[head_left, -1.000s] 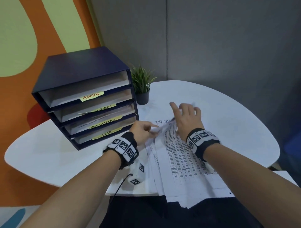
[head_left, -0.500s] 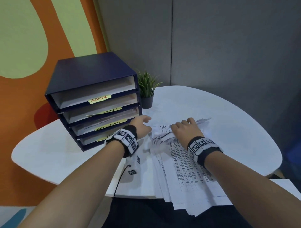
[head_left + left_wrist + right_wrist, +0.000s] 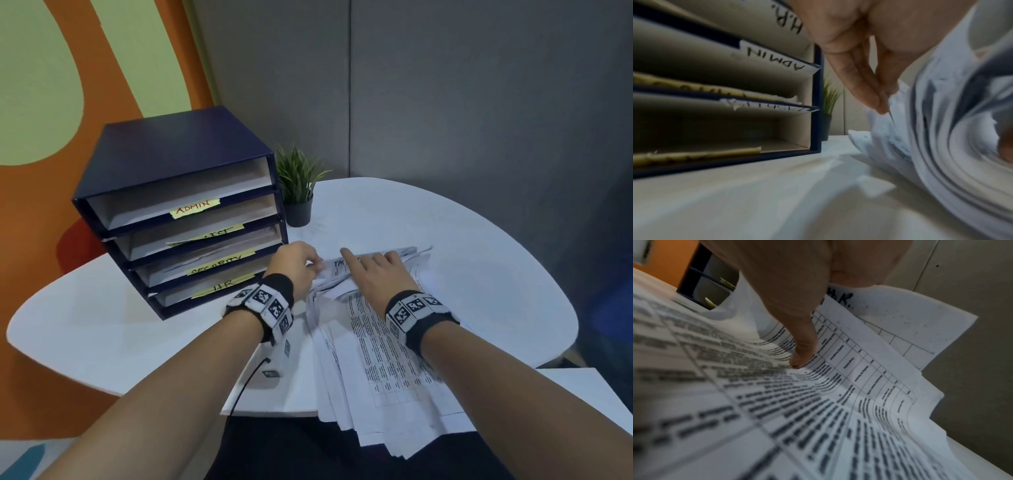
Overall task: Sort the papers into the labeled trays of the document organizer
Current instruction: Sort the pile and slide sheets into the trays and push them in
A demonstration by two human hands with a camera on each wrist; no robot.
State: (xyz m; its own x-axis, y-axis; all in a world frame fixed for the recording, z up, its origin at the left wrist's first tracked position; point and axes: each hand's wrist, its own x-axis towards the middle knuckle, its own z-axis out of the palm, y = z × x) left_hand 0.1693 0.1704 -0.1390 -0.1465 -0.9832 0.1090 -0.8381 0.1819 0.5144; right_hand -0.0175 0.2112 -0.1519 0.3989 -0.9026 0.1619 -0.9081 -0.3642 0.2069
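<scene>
Left hand (image 3: 297,265) pinching a sheet's corner, right hand (image 3: 378,274) spread flat on the papers (image 3: 387,356) (loosely fanned): could drag neighbours along.

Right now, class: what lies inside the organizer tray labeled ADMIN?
The ADMIN tray, top slot of the document organizer, shows a pale floor or sheet and its yellow label. Whether that is paper or bare tray cannot be told; its back is in shadow.

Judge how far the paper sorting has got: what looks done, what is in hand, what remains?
Done: some sheets already lie in the organizer trays. In hand: the left hand pinches sheet edges while the right hand presses on the paper stack. Left: that thick fanned stack remains unsorted.
</scene>
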